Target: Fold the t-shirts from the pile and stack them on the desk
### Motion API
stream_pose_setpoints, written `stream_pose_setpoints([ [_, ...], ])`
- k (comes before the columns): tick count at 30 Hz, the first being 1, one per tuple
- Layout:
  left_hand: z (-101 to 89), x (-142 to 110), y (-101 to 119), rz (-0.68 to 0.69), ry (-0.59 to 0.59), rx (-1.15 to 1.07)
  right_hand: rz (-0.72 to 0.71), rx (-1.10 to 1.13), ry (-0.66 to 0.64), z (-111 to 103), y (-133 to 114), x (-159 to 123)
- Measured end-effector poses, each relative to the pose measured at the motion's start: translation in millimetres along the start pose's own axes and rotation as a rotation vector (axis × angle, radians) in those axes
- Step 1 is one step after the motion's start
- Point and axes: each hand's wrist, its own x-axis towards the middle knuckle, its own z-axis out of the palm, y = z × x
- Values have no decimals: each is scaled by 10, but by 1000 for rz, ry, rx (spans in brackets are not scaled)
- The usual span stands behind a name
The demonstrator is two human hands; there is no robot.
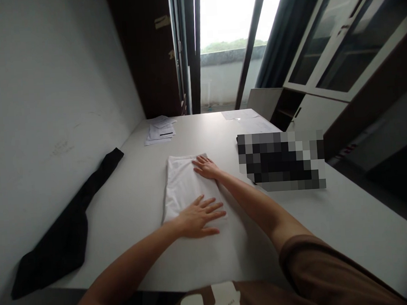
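A white folded cloth (184, 183), perhaps a garment, lies flat on the white table (125, 221) in front of me. My left hand (200, 217) rests palm down on its near edge, fingers spread towards the right. Farther off, my right hand (206, 166) lies flat on the cloth's far right corner, fingers stretched out and pointing left. Neither hand grips anything. The cloth shows slight wrinkles on its left half, and its near edge is partly hidden under my left hand and wrist.
Black cloth (63, 234) stretches along the table's left side by the wall. A blurred-out dark item (276, 162) lies on the right. Papers (160, 130) sit at the far left, with more sheets (246, 120) at the far right. A cabinet (320, 113) stands beyond.
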Motion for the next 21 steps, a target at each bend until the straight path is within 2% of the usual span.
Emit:
stream_pose_setpoints([
  [2, 6, -1, -55, -135, 84, -4, 39, 0, -10, 2, 1, 53],
  [5, 33, -40, -276, -500, 285, 75, 97, -2, 15, 3, -26, 96],
  [6, 46, -66, -373, -610, 323, 97, 109, -4, 35, -3, -44, 91],
  [8, 80, -133, -560, -746, 324, 105, 117, -13, 102, -25, -94, 44],
  [10, 117, -200, -711, -806, 300, 94, 80, -27, 179, -58, -160, -50],
  [12, 138, -251, -825, -856, 292, 94, -2, -27, 200, -88, -233, -179],
  [17, 53, -313, -1124, -1090, 297, 104, -206, 13, 41, -116, -405, -596],
  [21, -69, -283, -1421, -1122, 348, 102, -270, 6, 5, -141, -573, -1003],
])
